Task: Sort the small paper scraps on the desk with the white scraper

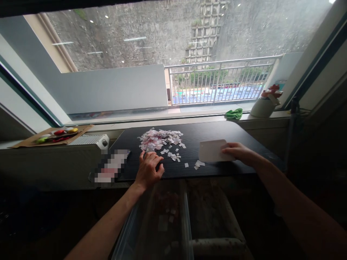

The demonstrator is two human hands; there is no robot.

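My right hand (238,151) grips a white flat plastic scraper (211,151) with rounded corners by its right end, just above the black table (189,133). On the table's left half lies a heap of small whitish-pink paper-like pieces (157,139). Several loose white squares (173,156) are scattered at its near side, and a few more (199,164) rest by the table's front edge, close under the scraper. My left hand (149,168) hovers at the near edge of the heap, its fingers bent and apart, with nothing visible in it.
Below the table edge stands a clear plastic bin (187,216) with some pieces inside. A blurred-out phone-like object (114,166) lies at the left. On the sill are a green cloth (234,114) and a spray bottle (264,104). Cardboard (35,142) with colourful items lies far left.
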